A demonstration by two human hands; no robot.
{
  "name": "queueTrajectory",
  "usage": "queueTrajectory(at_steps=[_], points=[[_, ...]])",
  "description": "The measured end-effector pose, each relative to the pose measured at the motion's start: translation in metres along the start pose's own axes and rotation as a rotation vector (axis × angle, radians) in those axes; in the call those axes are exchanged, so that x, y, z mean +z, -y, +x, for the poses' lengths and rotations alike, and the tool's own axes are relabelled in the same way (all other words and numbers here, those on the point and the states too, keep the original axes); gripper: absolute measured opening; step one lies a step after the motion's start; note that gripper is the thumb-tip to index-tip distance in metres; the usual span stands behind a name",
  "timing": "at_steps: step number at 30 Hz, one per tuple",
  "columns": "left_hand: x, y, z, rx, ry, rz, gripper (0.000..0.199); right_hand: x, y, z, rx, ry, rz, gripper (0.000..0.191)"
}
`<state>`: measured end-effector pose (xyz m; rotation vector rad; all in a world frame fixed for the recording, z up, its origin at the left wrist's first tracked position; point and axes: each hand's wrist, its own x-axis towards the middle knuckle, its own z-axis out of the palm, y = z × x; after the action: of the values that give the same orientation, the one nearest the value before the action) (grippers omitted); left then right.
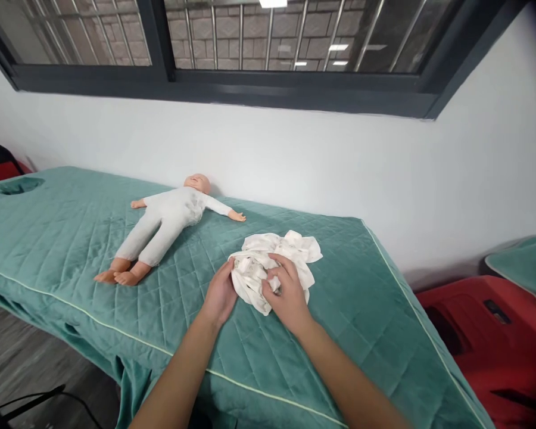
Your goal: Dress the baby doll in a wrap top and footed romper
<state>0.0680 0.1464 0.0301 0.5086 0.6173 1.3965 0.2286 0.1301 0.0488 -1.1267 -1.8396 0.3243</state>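
Observation:
A crumpled white garment (pixel 301 253) with a faint small print lies bunched on the green quilted bed cover (pixel 339 333). At its left edge, my left hand (pixel 221 293) has the fabric between thumb and fingers. My right hand (pixel 290 298) is over the garment's right part, its fingers curled and pinching a fold. Parts of the garment are hidden beneath that hand. Farther back to the left, a baby doll (pixel 172 211) rests on its back, arms spread, with a white cloth body and bare plastic head, hands and feet. Neither hand touches the doll.
Behind the bed runs a white wall (pixel 330 161) below a dark-framed window (pixel 250 89) with metal bars. A face hole (pixel 20 186) opens in the cover at far left. Red plastic chairs (pixel 495 333) stand at the right. A black cable (pixel 78 402) crosses the floor at lower left.

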Motion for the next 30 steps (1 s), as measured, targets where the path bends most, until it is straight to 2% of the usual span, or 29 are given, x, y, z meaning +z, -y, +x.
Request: queueTrajectory(at_steps=[3,6,9,12,16,19,22,24,25,27,30], points=[[0.001,-0.001,-0.003,0.060,-0.015,0.020,0.029,0.002,0.006,-0.002,-0.101,0.068,-0.078,0.040],[0.002,-0.002,-0.009,0.042,0.026,0.089,0.030,0.003,0.007,-0.003,-0.151,0.167,-0.115,0.050],[0.003,-0.002,-0.014,-0.040,0.098,0.139,0.036,0.003,0.005,-0.003,-0.117,0.149,-0.094,0.051],[0.005,-0.001,-0.016,-0.087,0.148,0.158,0.038,0.003,0.005,-0.003,-0.083,0.107,-0.054,0.032],[0.002,0.000,-0.011,-0.042,0.107,0.106,0.032,0.000,0.004,-0.005,-0.049,0.044,0.069,0.024],[-0.007,-0.002,-0.003,0.029,0.015,-0.048,0.029,-0.014,-0.007,-0.004,0.131,-0.116,0.283,0.023],[-0.013,-0.007,0.003,0.061,0.000,-0.215,0.038,-0.043,-0.031,0.001,0.423,-0.454,0.520,0.036],[-0.013,-0.010,0.004,0.079,0.010,-0.284,0.044,-0.062,-0.050,0.004,0.510,-0.604,0.599,0.042],[-0.013,-0.011,0.004,0.081,0.012,-0.304,0.045,-0.068,-0.058,0.004,0.530,-0.635,0.586,0.044],[-0.011,-0.011,0.003,0.072,0.009,-0.317,0.045,-0.071,-0.070,0.001,0.559,-0.583,0.474,0.047],[-0.010,-0.009,0.003,0.047,0.005,-0.311,0.045,-0.056,-0.078,-0.004,0.497,-0.403,0.163,0.064]])
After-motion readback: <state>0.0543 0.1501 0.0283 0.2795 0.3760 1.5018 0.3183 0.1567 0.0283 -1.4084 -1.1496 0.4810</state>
